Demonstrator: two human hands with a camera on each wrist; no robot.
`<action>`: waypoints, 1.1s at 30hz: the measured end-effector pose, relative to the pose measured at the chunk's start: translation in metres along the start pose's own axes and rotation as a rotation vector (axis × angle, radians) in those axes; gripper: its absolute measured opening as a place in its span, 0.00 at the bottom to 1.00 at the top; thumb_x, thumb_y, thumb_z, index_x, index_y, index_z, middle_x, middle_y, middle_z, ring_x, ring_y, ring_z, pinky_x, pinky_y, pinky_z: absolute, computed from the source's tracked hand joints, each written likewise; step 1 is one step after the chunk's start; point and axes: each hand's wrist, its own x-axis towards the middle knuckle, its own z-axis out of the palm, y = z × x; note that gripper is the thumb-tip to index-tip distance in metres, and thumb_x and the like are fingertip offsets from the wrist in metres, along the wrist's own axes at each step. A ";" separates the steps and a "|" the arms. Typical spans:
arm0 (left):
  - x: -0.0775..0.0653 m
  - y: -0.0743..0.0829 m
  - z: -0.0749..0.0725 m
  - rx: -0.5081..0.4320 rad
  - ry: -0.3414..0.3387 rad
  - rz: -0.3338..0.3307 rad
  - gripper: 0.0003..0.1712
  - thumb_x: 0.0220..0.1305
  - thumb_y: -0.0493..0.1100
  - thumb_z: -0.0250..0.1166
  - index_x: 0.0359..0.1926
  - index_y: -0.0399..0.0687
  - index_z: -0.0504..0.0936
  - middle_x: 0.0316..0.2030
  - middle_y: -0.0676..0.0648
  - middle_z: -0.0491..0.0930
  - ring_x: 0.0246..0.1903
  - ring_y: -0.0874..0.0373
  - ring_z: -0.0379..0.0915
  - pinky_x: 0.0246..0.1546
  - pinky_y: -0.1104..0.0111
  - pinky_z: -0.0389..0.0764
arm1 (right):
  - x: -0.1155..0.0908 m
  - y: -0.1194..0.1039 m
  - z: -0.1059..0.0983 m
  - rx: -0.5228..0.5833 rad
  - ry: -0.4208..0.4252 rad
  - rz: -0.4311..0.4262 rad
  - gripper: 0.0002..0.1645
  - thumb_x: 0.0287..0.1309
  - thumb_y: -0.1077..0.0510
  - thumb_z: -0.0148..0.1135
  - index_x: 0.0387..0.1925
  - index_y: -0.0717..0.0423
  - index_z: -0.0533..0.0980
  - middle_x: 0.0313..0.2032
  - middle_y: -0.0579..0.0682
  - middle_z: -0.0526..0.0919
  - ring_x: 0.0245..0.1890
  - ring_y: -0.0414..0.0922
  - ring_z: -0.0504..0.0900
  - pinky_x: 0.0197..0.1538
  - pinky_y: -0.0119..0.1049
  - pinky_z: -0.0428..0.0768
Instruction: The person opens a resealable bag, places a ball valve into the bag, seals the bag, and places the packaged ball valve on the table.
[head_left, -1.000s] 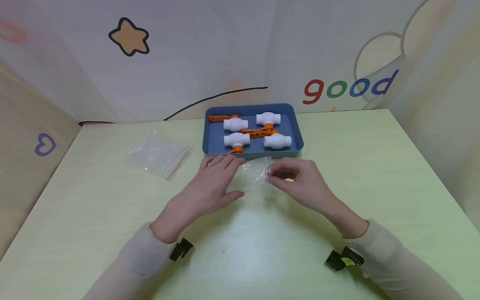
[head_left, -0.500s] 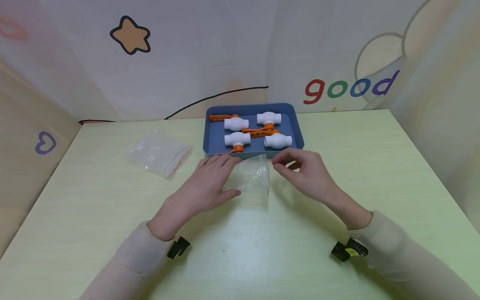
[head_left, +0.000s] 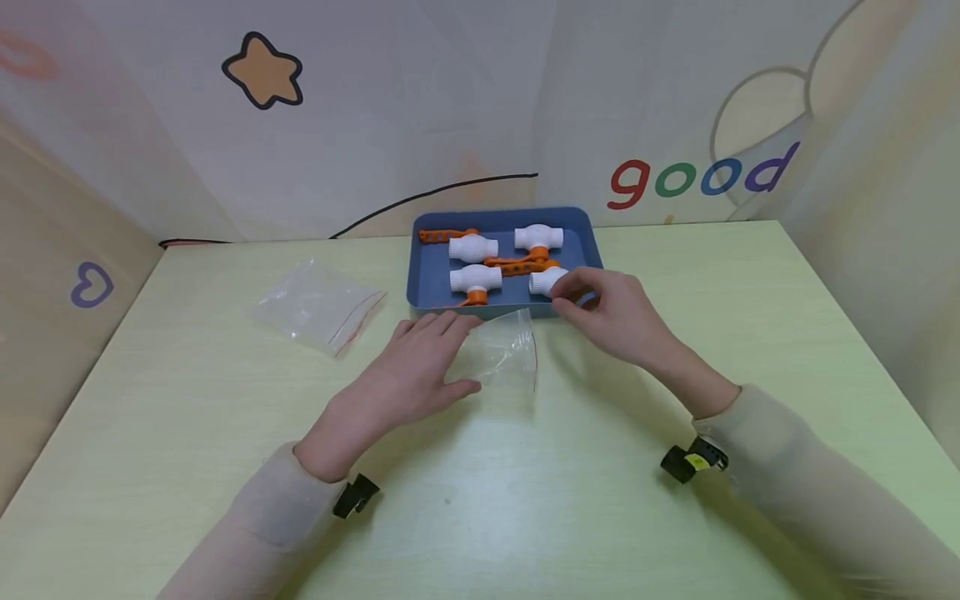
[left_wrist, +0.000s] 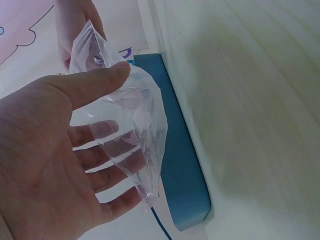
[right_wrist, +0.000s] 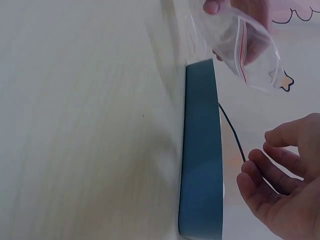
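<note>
Between the thumb and fingers of my left hand [head_left: 408, 367] is a clear zip bag [head_left: 504, 350], its red-lined edge facing right. The left wrist view has the thumb lying over the bag [left_wrist: 132, 110] and the fingers seen through the plastic. My right hand [head_left: 618, 321] hovers over the tray's front right corner, fingers loosely bent and holding nothing. Just beyond its fingertips lies a white ball valve [head_left: 544, 283] with an orange handle, partly covered by the hand; contact cannot be told. Several such valves lie in the blue tray [head_left: 427, 289], among them a front left valve [head_left: 476, 278].
A second clear zip bag [head_left: 311, 304] lies flat on the table [head_left: 465, 517] to the left. Directly behind the tray hangs a printed cloth backdrop [head_left: 420, 100]. The tray's front wall [right_wrist: 200, 160] stands close below my right hand.
My right hand has let go of the bag's edge and moved up and right, over the tray's front right corner. The left hand stays nearly in place with the bag.
</note>
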 end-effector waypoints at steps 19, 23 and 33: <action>-0.002 -0.003 0.004 -0.007 0.014 0.020 0.42 0.63 0.53 0.75 0.71 0.44 0.69 0.60 0.44 0.76 0.59 0.47 0.72 0.59 0.46 0.70 | 0.045 0.015 -0.014 -0.170 -0.118 0.082 0.19 0.67 0.65 0.65 0.57 0.69 0.75 0.53 0.64 0.81 0.53 0.58 0.78 0.59 0.53 0.78; -0.002 -0.003 0.004 -0.010 0.013 0.020 0.41 0.63 0.53 0.75 0.71 0.44 0.70 0.60 0.45 0.76 0.59 0.47 0.71 0.59 0.47 0.70 | 0.050 0.016 -0.015 -0.211 -0.170 0.097 0.21 0.66 0.68 0.64 0.58 0.70 0.75 0.54 0.65 0.80 0.53 0.59 0.76 0.60 0.53 0.76; -0.002 -0.004 0.004 -0.011 0.007 0.025 0.41 0.63 0.52 0.75 0.71 0.43 0.70 0.60 0.44 0.76 0.58 0.47 0.71 0.59 0.47 0.69 | 0.064 0.023 -0.014 -0.282 -0.252 0.107 0.21 0.63 0.71 0.62 0.58 0.68 0.76 0.53 0.65 0.80 0.53 0.60 0.75 0.63 0.55 0.74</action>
